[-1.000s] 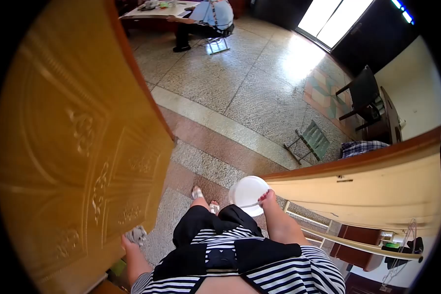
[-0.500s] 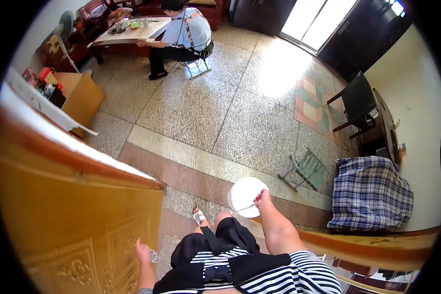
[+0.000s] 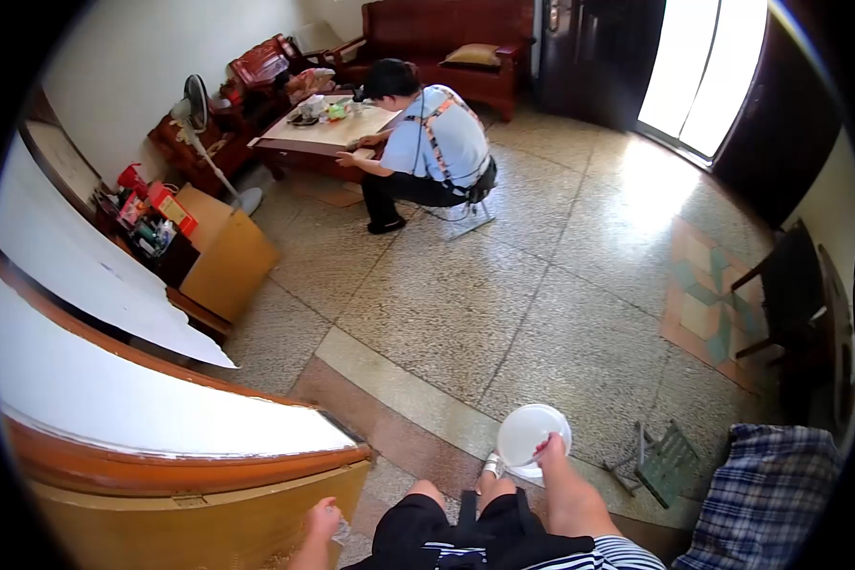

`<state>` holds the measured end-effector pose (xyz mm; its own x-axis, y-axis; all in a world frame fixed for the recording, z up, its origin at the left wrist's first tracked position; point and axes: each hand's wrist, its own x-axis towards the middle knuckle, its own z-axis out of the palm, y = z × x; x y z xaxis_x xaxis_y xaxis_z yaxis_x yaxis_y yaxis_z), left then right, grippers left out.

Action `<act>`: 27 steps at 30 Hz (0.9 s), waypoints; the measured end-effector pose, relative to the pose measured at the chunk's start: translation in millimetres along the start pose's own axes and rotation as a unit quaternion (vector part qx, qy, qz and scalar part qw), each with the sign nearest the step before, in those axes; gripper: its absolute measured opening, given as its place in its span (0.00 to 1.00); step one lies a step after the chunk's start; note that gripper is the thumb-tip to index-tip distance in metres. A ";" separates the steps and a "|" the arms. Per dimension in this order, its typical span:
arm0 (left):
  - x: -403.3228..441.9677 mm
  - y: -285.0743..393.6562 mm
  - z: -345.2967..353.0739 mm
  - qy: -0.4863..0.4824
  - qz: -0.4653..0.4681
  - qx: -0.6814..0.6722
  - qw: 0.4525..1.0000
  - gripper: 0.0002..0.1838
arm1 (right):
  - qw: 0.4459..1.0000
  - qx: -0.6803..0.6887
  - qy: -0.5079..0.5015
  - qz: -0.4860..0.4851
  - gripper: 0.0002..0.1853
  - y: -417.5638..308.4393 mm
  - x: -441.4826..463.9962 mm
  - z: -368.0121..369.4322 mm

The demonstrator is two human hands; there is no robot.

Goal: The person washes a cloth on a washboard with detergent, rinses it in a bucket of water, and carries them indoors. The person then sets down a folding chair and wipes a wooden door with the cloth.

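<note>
A white round bucket [image 3: 518, 435] hangs from my right hand [image 3: 548, 448], whose fingers are wrapped round its handle. I carry it in front of my right leg, just above the floor. Low on the left, my left hand [image 3: 323, 519] is closed beside the yellow wooden door [image 3: 256, 513]. A small, clear, crumpled thing, like thin plastic [image 3: 343, 532], shows at its fingers; its kind cannot be made out.
A green folding stool [image 3: 668, 464] and a plaid-covered thing [image 3: 769, 499] stand at right. Ahead, a person [image 3: 442, 147] sits at a low table [image 3: 299, 142]. A fan [image 3: 214, 157] and a wooden cabinet [image 3: 228, 271] are at left.
My view has tilted up and shifted left, so the sofa and more of the left side show. The bucket stays in my right hand. The seated person now leans lower, with both hands in view.
</note>
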<state>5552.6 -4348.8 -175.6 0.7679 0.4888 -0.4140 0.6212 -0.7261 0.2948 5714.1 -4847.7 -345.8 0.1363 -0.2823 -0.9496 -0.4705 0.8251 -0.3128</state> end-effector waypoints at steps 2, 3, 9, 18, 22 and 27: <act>10.9 24.0 -3.2 0.009 -0.023 -0.019 1.000 0.16 | 0.998 -0.063 0.004 -0.015 0.10 -21.5 4.0 26.5; 11.1 34.3 -0.9 0.017 -0.035 -0.045 0.998 0.16 | 0.997 -0.071 0.002 -0.009 0.10 -26.7 15.2 34.7; 49.1 56.6 3.5 0.057 -0.064 -0.039 0.996 0.15 | 0.996 -0.081 -0.018 -0.010 0.07 -42.1 90.7 103.4; 144.5 111.1 -8.6 0.097 0.022 -0.079 0.992 0.14 | 1.000 0.013 -0.007 -0.021 0.07 -38.9 195.1 158.0; 171.8 133.4 -12.5 0.064 0.050 -0.112 0.990 0.13 | 0.999 -0.009 -0.031 -0.035 0.05 -34.8 218.0 175.9; 190.9 163.0 -10.2 0.039 0.051 -0.144 0.988 0.12 | 0.999 0.003 -0.028 -0.039 0.05 -23.9 249.8 185.9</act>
<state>5801.9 -4368.9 -197.7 0.8313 0.4646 -0.3050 0.5504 -0.6113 0.5687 5921.5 -4846.9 -579.3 0.2215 -0.3182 -0.9218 -0.4507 0.8048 -0.3862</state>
